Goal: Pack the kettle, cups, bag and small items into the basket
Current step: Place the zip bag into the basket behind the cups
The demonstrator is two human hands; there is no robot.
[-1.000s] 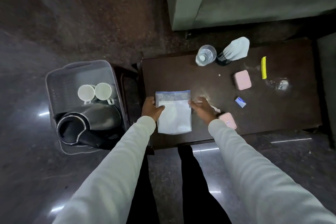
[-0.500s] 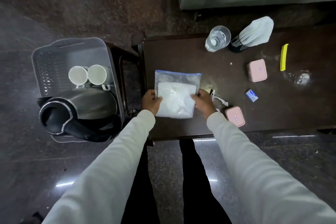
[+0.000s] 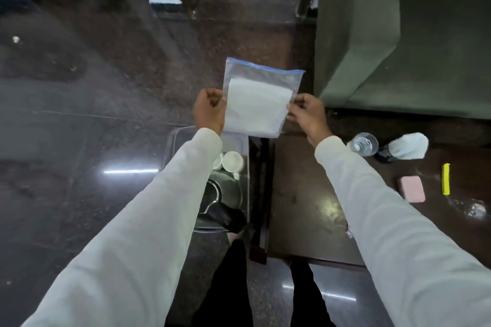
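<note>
I hold a clear zip bag (image 3: 256, 103) with a blue seal and white contents upright in the air, above the far end of the grey basket (image 3: 174, 141). My left hand (image 3: 208, 110) pinches its left edge and my right hand (image 3: 308, 114) pinches its right edge. Inside the basket lie two white cups (image 3: 231, 160) and the steel kettle (image 3: 225, 194) with its black handle; my left sleeve hides much of the basket. On the dark table (image 3: 300, 207) remain a pink case (image 3: 411, 188) and a yellow clip (image 3: 445, 179).
A clear plastic cup (image 3: 363, 144) and a white cloth-topped item (image 3: 406, 146) stand at the table's far edge. A shiny wrapper (image 3: 474, 210) lies at the right. A green covered block (image 3: 398, 48) stands behind the table. Polished stone floor lies to the left.
Both hands lifted the bag off the table and carried it up and left, over the basket. The camera tilted up, so the table now sits at the right.
</note>
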